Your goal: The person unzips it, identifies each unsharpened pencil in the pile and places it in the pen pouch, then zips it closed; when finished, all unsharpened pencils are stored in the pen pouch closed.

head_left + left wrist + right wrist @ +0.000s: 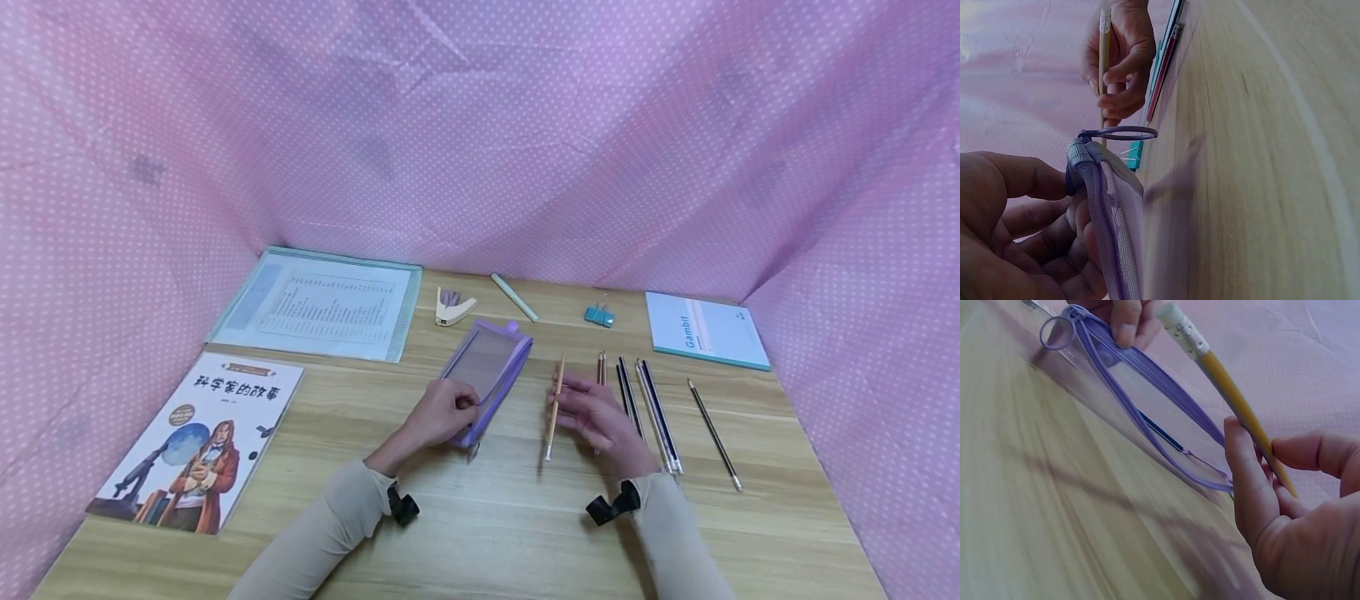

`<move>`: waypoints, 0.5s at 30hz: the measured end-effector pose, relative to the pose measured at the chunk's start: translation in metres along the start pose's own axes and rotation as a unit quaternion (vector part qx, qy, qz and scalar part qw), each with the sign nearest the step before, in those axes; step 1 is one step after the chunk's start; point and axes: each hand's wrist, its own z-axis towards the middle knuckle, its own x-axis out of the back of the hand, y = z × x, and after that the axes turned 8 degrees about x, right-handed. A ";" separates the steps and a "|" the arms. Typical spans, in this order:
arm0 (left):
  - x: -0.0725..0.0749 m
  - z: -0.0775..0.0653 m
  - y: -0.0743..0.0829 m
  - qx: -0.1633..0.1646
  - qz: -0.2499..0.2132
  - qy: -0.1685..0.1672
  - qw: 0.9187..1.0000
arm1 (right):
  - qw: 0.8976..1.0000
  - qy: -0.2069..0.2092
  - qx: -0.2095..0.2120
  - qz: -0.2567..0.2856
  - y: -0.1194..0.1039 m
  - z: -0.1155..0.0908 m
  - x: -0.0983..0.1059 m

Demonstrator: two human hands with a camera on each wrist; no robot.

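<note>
A purple mesh zip pencil case (480,367) lies slanted on the table, its near end raised a little. My left hand (444,410) pinches that near end beside the zip, close to a purple ring (1125,132). In the right wrist view the zip side (1147,419) gapes apart. My right hand (600,417) holds a yellow pencil (556,408) between thumb and fingers, its white eraser (1169,314) end toward me. The pencil is right of the case and apart from it. Several dark pencils (660,417) lie beyond the right hand, partly hidden by it.
One dark pencil (714,433) lies farther right. At the back are a stapler (454,310), a pale green pen (514,297), a teal binder clip (599,315) and a notebook (705,329). A document folder (322,304) and an illustrated book (202,442) occupy the left.
</note>
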 end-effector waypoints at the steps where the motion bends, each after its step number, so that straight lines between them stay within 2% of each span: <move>1: 0.000 0.000 0.000 0.000 0.000 0.000 1.000 | 1.000 0.003 -0.001 -0.006 0.002 0.001 -0.002; 10: 0.000 -0.001 0.001 -0.007 0.005 0.003 1.000 | 1.000 0.003 -0.012 0.004 0.014 0.011 -0.019; 15: 0.000 -0.001 0.001 -0.009 0.007 0.007 1.000 | 1.000 0.013 -0.018 -0.015 0.018 0.017 -0.030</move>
